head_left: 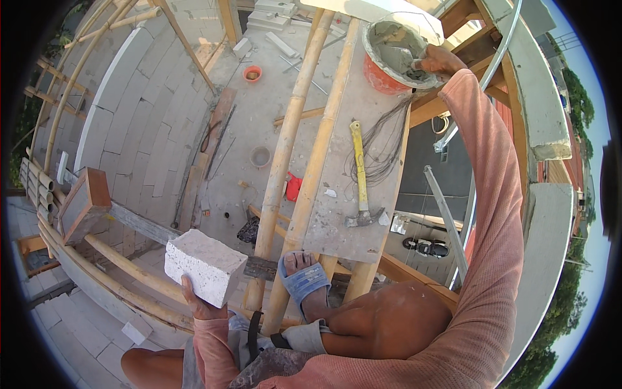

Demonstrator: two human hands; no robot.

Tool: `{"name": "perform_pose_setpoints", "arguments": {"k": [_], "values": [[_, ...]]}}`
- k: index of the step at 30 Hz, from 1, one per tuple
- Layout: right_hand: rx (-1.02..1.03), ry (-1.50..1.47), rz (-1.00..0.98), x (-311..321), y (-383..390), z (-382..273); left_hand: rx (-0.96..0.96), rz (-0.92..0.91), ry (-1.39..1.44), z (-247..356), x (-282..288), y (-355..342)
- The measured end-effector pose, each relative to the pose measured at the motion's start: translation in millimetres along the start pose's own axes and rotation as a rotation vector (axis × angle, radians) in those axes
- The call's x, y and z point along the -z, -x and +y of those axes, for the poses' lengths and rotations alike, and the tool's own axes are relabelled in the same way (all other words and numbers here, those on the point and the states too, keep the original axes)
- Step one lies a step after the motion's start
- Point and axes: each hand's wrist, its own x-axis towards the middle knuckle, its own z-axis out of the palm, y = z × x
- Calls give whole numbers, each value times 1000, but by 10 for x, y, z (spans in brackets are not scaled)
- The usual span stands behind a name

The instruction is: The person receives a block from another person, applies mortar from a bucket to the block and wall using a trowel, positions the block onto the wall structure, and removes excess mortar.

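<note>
My left hand (pixel 203 303) grips a white aerated concrete block (pixel 205 264) from below, thumb on its near face. The block is held up above the bamboo poles at lower left. My right arm reaches far out to a red bucket (pixel 382 74) with a mortar-caked rim. Inside lies wet grey mortar (pixel 392 40). Over its right side my right hand (pixel 442 63) is closed on what looks like a trowel (pixel 408 59), coated grey and partly hidden in the mortar. Below the bucket, a hammer (pixel 359 165) with a yellow handle lies on the grey board (pixel 337 227).
Bamboo poles (pixel 291 142) run lengthwise beside my sandalled foot (pixel 304 279). Loose dark wire (pixel 382 142) lies by the hammer. Past the board's right edge is a drop, with a motorcycle (pixel 426 247) far below. A block wall (pixel 139 110) stands at left; a small orange bucket (pixel 252 74) sits farther off.
</note>
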Motion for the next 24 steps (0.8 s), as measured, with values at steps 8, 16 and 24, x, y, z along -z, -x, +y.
{"name": "perform_pose_setpoints", "arguments": {"k": [8, 16, 24], "values": [[-69, -1056, -141, -331, 455, 215, 18, -5, 23, 59, 8, 3], [-132, -1199, -85, -472, 684, 260, 1, -4, 51, 94, 81, 26], [-72, 310, 50, 226, 203, -280, 26, -20, 22, 80, -8, 34]]}}
